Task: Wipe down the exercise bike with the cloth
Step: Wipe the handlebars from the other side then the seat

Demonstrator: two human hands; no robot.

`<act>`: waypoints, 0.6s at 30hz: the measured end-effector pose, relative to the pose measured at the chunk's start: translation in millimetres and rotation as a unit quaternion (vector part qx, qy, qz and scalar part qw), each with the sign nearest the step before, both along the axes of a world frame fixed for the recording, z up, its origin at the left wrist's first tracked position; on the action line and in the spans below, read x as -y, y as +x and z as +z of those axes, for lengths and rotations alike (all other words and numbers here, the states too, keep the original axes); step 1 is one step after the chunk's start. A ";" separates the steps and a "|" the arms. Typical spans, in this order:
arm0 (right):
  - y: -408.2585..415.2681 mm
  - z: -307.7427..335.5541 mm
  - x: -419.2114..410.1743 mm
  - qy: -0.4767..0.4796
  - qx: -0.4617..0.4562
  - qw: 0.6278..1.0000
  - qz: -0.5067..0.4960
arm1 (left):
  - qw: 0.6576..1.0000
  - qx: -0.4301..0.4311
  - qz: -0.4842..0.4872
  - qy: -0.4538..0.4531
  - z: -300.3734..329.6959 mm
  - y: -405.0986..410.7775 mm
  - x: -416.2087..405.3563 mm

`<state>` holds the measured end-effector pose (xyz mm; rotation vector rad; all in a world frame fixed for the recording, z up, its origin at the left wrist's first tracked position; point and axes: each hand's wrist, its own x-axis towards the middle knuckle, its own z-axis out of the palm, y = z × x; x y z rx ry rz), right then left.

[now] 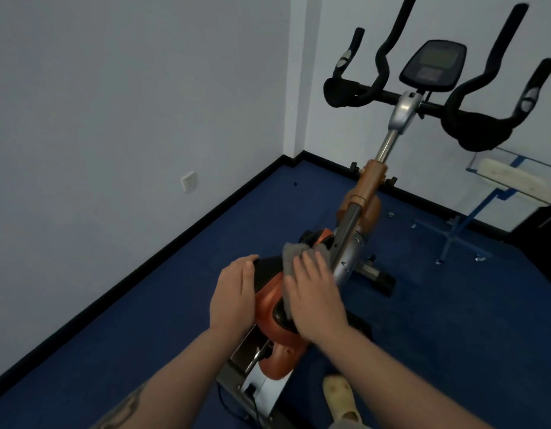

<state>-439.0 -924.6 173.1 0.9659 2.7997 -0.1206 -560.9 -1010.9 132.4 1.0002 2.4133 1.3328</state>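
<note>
Exercise bike: stands on the floor near the room's corner, walls behind it and to its left.
Handlebars: at the far, upper end, with the console between them.
Left hand: rests on the left side of the bike's housing.
Right hand: flat on the cloth, pressing it onto the housing, just right of the left hand.
Wall socket: on the left wall, low down.
Glass stand: right of the bike, well apart.
Slippered foot: on the floor, right of the bike's near end.
</note>
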 end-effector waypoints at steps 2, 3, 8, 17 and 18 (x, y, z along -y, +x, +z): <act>-3.2 -0.9 -3.4 0.002 -0.018 1.000 -0.025 | 1.000 0.000 -0.003 0.000 -0.8 -0.5 0.8; -2.7 -3.4 9.4 0.012 -0.026 0.999 -0.032 | 1.000 0.000 -0.002 0.002 -1.0 -0.1 0.7; 20.9 -10.6 80.9 -0.082 -0.118 0.985 -0.095 | 1.000 -0.005 -0.002 0.003 -1.7 0.2 -0.1; 11.2 -10.7 34.3 -0.193 -0.239 0.918 -0.251 | 1.000 -0.026 0.000 -0.005 -0.3 2.9 -0.6; 16.2 -14.7 42.6 -0.201 -0.244 0.916 -0.248 | 1.000 -0.026 -0.002 -0.005 -0.3 3.1 0.4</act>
